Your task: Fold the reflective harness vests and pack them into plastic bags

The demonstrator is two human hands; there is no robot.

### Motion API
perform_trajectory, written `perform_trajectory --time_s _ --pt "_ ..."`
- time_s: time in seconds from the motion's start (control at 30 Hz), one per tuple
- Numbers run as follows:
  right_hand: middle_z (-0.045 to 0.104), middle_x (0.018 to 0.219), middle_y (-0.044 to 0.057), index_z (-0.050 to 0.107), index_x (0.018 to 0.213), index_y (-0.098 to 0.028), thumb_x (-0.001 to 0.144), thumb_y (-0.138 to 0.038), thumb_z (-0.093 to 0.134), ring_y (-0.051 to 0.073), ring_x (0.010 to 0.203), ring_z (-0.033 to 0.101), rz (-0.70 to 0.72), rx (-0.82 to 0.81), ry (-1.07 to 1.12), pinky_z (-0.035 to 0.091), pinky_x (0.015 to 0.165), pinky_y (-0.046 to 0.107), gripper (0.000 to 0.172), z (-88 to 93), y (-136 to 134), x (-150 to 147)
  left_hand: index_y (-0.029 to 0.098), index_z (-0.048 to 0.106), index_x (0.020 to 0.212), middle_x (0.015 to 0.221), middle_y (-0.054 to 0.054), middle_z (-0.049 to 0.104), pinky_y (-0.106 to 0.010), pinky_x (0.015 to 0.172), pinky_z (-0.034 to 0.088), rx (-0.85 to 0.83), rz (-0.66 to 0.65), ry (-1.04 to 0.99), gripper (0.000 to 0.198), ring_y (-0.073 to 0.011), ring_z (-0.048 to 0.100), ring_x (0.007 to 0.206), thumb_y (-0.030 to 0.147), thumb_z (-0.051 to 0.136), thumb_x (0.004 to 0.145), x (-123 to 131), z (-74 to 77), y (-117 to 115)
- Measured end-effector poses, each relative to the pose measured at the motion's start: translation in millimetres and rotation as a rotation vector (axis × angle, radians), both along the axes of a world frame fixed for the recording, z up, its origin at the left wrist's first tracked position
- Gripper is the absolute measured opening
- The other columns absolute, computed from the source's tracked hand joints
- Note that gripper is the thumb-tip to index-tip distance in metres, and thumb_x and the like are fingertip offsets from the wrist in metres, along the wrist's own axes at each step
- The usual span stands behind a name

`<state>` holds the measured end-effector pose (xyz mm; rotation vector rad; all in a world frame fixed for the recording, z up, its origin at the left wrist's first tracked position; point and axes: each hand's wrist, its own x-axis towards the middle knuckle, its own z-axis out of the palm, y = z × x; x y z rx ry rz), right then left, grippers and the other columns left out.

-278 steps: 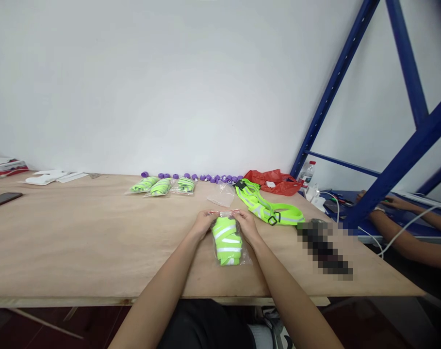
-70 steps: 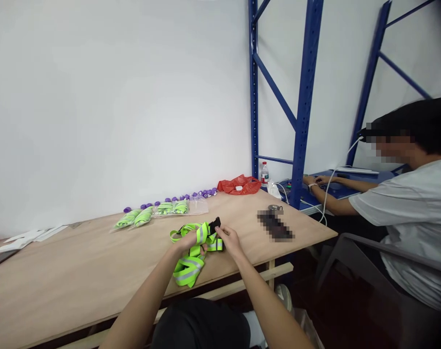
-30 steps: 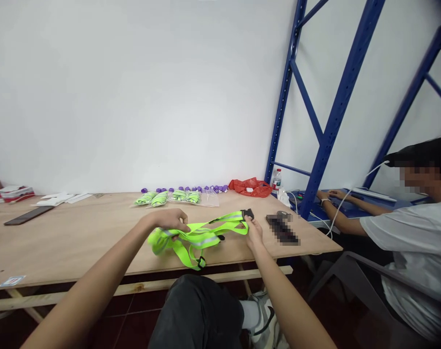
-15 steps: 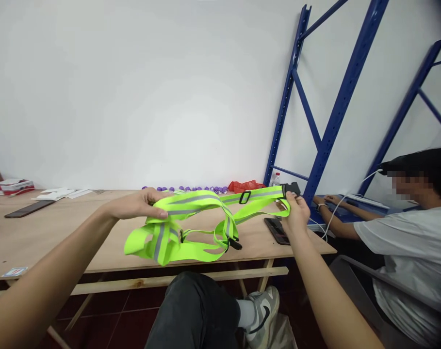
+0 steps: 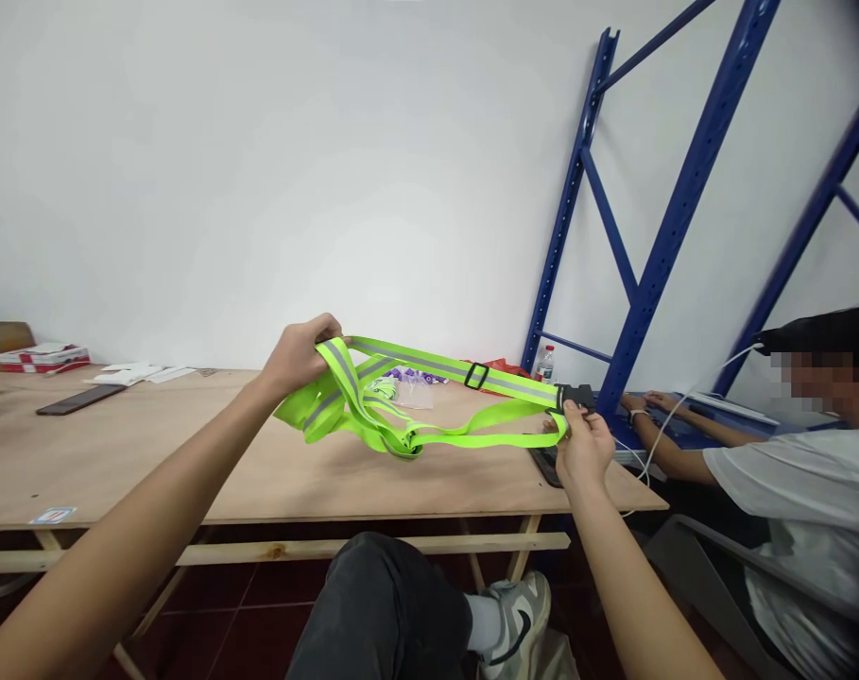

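Observation:
A neon-yellow reflective strap harness with grey stripes hangs between my two hands above the table. My left hand is closed on its bunched straps at the left. With fingers pinched, my right hand grips the strap end just below a black plastic buckle. One strap runs nearly taut between the hands and carries a black slide adjuster. Below it the other straps droop in loose loops, partly tangled near the middle.
On the wooden table lie a dark phone, white papers and a red-and-white box. Purple items sit behind the harness. Blue shelving rises at the right, where another person sits close by.
My left hand has lifted and moved slightly right, drawing the upper strap straighter. The lower loops have swung up and gathered. My right hand keeps hold by the buckle, a little lower.

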<state>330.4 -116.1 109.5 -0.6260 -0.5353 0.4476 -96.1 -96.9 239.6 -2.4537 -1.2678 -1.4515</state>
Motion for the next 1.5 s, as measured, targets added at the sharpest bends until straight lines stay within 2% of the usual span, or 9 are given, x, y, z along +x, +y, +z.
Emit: perform_trajectory --time_s 0.13,0.3,0.4,0.67,0.9,1.03,1.2,1.37,1.5 --pt "0.056 0.064 -0.010 0.044 0.067 -0.020 0.044 -0.043 0.096 0.008 0.047 0.057 -0.049 -0.097 0.099 0.058 0.045 0.026 0.062 -14.5 8 18 0.018 0.056 0.078 0.074 -0.002 0.062 -0.025 0.058 0.043 -0.264 -0.180 -0.120 0.016 -0.0162 0.055 0.066 0.034 0.054 0.080 -17 -1.4 12" --pt "0.054 0.059 -0.011 0.043 0.069 -0.021 0.045 -0.039 0.095 0.008 0.042 0.055 -0.048 -0.210 0.162 0.056 0.044 0.026 0.060 -38.0 17 33 0.018 0.056 0.071 0.052 -0.001 0.052 -0.025 0.046 0.038 -0.454 0.107 -0.287 0.016 -0.0153 0.048 0.045 0.029 0.053 0.082 -48 3.6 32" --pt "0.056 0.063 -0.010 0.045 0.069 -0.020 0.042 -0.040 0.095 0.011 0.052 0.061 0.001 -0.200 0.089 0.058 0.048 0.025 0.060 -47.7 26 32 0.015 0.061 0.080 0.049 -0.003 0.054 -0.024 0.041 0.033 -0.617 0.123 -0.528 0.027 -0.0140 0.043 0.037 0.034 0.047 0.093 -53 9.8 41" --pt "0.054 0.065 -0.008 0.043 0.066 -0.021 0.041 -0.040 0.093 0.014 0.068 0.064 -0.059 -0.238 0.038 0.062 0.060 0.031 0.058 -70.4 57 26 0.018 0.057 0.108 0.085 -0.007 0.068 -0.042 0.076 0.057 -0.398 -0.119 -1.274 0.038 -0.0196 0.069 0.074 0.041 0.027 0.105 -52 17.3 56" --pt "0.053 0.057 -0.006 0.051 0.063 -0.021 0.048 -0.047 0.082 0.014 0.058 0.054 -0.103 -0.491 -0.305 0.053 0.057 0.029 0.043 -93.0 61 26 0.008 0.065 0.089 0.064 -0.016 0.066 -0.046 0.062 0.055 -0.674 0.190 -0.520 0.074 -0.0306 0.066 0.058 0.076 0.034 0.092 -48 8.6 60" --pt "0.054 0.052 -0.005 0.053 0.060 -0.021 0.055 -0.051 0.074 0.014 0.054 0.051 -0.137 -0.628 -0.514 0.043 0.056 0.029 0.037 -103.2 68 24 0.004 0.067 0.099 0.094 -0.025 0.073 -0.047 0.073 0.057 -0.790 -0.098 -0.540 0.089 -0.0329 0.072 0.075 0.076 0.014 0.095 -27 6.0 61" --pt "0.065 0.059 0.002 0.062 0.066 -0.019 0.059 -0.052 0.071 0.023 0.064 0.061 -0.075 -0.654 -0.591 0.045 0.063 0.033 0.035 -113.6 81 19 0.009 0.066 0.117 0.127 -0.023 0.065 -0.043 0.077 0.060 -0.761 -0.368 -0.640 0.075 -0.0330 0.072 0.093 0.071 0.029 0.097 5 -1.0 63" --pt "0.073 0.079 0.007 0.065 0.079 -0.019 0.063 -0.049 0.066 0.029 0.083 0.069 -0.019 -0.637 -0.620 0.052 0.076 0.037 0.034 -129.7 93 2 0.011 0.062 0.126 0.137 -0.023 0.058 -0.043 0.075 0.060 -0.816 -0.476 -0.720 0.067 -0.0329 0.071 0.097 0.066 0.035 0.098 39 -26.5 72" --pt "0.069 0.115 0.014 0.060 0.115 -0.017 0.064 -0.049 0.067 0.031 0.105 0.066 -0.051 -0.626 -0.666 0.052 0.090 0.041 0.060 -137.2 97 -12 0.012 0.063 0.125 0.138 -0.024 0.057 -0.043 0.073 0.060 -0.922 -0.508 -0.686 0.070 -0.0339 0.069 0.099 0.070 0.038 0.095 64 -52.6 79"
